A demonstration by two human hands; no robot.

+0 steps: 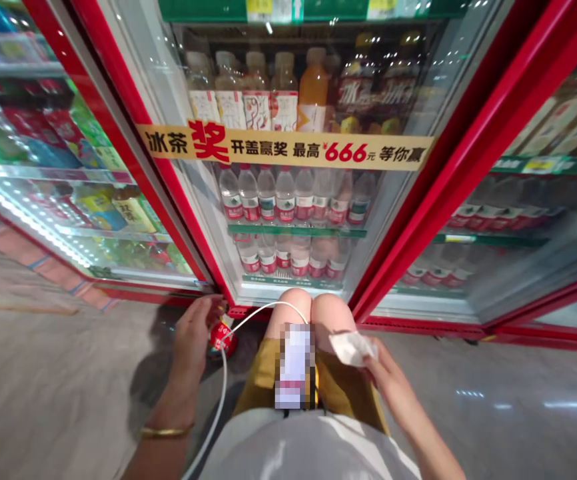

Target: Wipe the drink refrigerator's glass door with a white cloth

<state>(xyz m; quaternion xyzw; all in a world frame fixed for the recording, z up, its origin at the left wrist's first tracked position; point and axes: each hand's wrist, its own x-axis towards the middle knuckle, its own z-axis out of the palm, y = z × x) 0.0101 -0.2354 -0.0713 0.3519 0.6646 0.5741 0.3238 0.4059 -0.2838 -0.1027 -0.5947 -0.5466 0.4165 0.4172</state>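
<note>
My left hand [193, 337] is held out beside my left knee, its fingers curled at the top of a small red container with pale lettering [222, 339]. The fingers partly hide that container, and its exact kind does not show. A crumpled white tissue [352, 348] is pinched in my right hand [381, 368], over my right thigh. On my lap lies a phone [294, 367] with a blurred-out screen. A white cable [224, 380] loops from the phone past the red container and down my left side.
Glass-fronted drink coolers with red frames [188, 220] stand right before my knees. Behind the middle door are several rows of water bottles [285, 197] and tea bottles [283, 93]. A yellow promotional strip [278, 148] crosses the glass. Grey floor [468, 400] extends on both sides.
</note>
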